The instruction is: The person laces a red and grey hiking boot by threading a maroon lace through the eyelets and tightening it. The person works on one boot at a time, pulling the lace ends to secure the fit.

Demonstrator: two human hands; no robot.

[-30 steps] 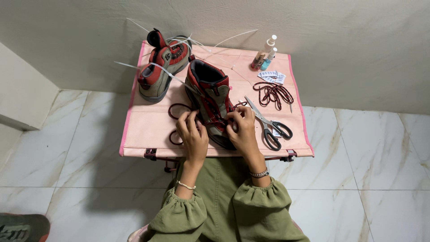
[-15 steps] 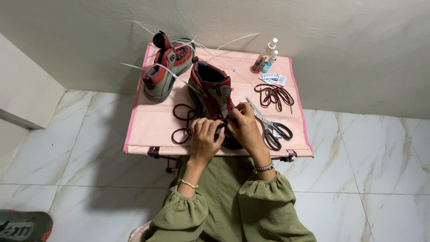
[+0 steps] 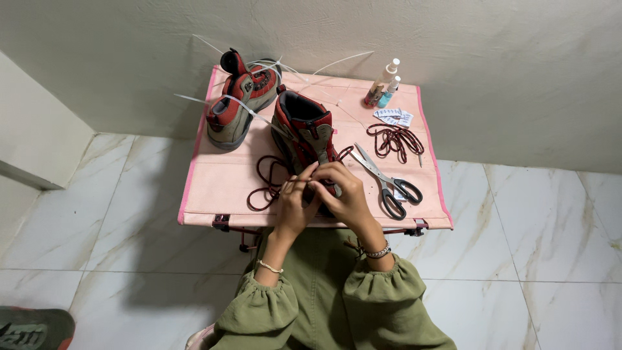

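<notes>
On pink table (image 3: pixel 220 185), red boot (image 3: pixel 303 133) under both hands' fingers (image 3: pixel 311 176), lace pinched

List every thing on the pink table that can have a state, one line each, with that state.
Near boot: upright, partly laced, both hands on it.
Far boot: upright, unlaced.
Scissors: lying flat, blades shut.
Spare lace: loose coil, untouched.
Spray bottles: lying down, capped.
Left hand: pinching the dark red lace.
Right hand: gripping the lace.
</notes>
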